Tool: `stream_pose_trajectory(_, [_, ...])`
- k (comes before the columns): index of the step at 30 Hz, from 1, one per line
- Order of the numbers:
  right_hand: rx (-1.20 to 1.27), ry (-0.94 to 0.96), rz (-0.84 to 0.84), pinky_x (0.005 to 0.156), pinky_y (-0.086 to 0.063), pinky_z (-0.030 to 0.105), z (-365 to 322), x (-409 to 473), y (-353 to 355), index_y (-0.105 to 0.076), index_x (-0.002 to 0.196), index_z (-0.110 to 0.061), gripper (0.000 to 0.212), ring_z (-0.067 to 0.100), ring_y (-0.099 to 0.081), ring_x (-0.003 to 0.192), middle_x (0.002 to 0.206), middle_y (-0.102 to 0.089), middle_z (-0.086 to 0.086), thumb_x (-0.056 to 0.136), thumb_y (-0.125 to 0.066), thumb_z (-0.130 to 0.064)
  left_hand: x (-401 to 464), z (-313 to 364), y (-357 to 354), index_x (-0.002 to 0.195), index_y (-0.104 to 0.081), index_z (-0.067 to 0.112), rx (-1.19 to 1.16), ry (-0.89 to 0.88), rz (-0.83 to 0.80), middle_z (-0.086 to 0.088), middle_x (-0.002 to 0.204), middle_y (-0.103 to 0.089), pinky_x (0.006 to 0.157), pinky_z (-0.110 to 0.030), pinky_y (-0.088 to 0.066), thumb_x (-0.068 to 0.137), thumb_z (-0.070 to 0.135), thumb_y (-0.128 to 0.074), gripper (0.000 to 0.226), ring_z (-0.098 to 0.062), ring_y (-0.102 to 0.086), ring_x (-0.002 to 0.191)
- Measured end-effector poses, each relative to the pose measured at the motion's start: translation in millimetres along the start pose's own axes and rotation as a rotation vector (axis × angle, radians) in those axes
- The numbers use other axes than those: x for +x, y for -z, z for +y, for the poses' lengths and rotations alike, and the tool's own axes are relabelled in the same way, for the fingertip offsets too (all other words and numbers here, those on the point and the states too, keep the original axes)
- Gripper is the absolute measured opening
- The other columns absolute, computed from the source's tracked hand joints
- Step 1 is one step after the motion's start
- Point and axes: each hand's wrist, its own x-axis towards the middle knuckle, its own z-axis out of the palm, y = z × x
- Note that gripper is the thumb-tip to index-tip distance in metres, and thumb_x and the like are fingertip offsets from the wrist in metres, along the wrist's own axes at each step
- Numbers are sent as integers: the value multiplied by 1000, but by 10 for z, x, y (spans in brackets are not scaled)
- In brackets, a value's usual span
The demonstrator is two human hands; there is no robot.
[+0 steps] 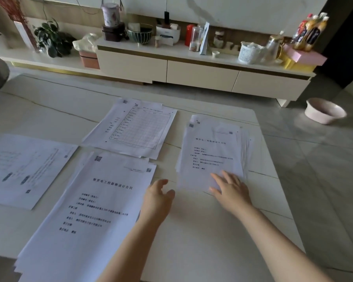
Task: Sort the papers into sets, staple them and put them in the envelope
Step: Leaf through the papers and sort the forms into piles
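Papers in four stacks on pale table (202,231). Right stack (212,151), centre right of frame, under fingertips of right hand (231,191), fingers spread flat on its near edge. Left hand (158,197) just beside that stack, fingers loosely curled, holding nothing, hovering between it and near stack (90,210) at lower left. Table-form stack (135,129) at centre, far-left stack (25,167) at left edge. White basket (249,52) on cabinet, upper right, contents unclear. Pink basin (324,110) on floor.
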Motion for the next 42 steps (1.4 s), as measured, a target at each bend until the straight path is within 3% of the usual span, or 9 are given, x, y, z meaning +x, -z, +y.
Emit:
stream_pose_trajectory(7, [94,106,-11,112,-22,30,89,-847,-86,-32,147,-26,53,20,-18,144,155,-23,2,98,-43,-42,-167,25,-39,142,-41,19,37,-18,-63,-7,140,-47,99,-30,-39,90,17,-58,55,-19,-48,123])
stream_pose_trajectory(15, [768,-410,94,92,-39,33,461,-145,340,-40,139,-4,56,31,-50,119,133,-49,16,89,-60,-18,470,534,-350,153,-7,20,597,-192,-121,-7,157,-22,118,-49,-13,96,34,-49,72,-27,-11,146])
stream_pose_trajectory(17, [947,-537,91,74,-40,32,483,66,397,-50,125,4,47,28,-57,89,102,-58,17,85,-64,-15,616,630,-437,153,0,20,759,-213,-135,-7,159,-14,117,-55,-1,97,39,-45,74,-28,1,148])
stream_pose_trajectory(21, [1100,-645,77,65,-39,30,515,391,433,-50,114,8,46,25,-55,71,77,-55,11,82,-72,-15,803,608,-636,151,-15,21,915,-255,-202,-9,158,-13,116,-58,1,96,43,-45,67,-28,-1,147])
stream_pose_trajectory(24, [1159,-621,-20,61,-36,27,532,513,409,-49,125,3,59,19,-55,70,97,-61,12,81,-74,-27,828,530,-754,142,-34,26,932,-333,-179,-4,153,-22,116,-58,-3,93,46,-47,55,-26,-12,144])
stream_pose_trajectory(28, [1097,-576,0,90,-48,35,533,631,354,-57,115,1,49,31,-61,102,111,-64,12,77,-77,-23,790,513,-804,141,-37,32,922,-469,-156,2,149,-29,116,-47,-11,93,48,-47,51,-21,-18,140])
stream_pose_trajectory(33, [565,-577,-11,84,-44,31,530,618,428,-65,100,-23,25,33,-51,109,115,-58,11,77,-66,-35,932,510,-713,150,-12,36,1025,-386,-124,-10,160,11,115,-56,6,92,62,-38,69,-34,16,145])
stream_pose_trajectory(39, [1457,-651,114,94,-44,44,625,678,446,-34,142,-3,68,31,-48,123,137,-47,16,83,-68,-4,1091,434,-632,152,-3,30,1051,-270,-124,-13,159,7,117,-52,-1,79,82,-30,93,-30,10,146])
stream_pose_trajectory(42, [1449,-622,36,86,-43,35,550,717,422,-48,128,-1,62,29,-57,110,125,-59,14,74,-77,-9,1064,397,-625,151,-6,32,1057,-308,-82,-10,159,1,118,-49,-4,77,84,-27,93,-28,5,147])
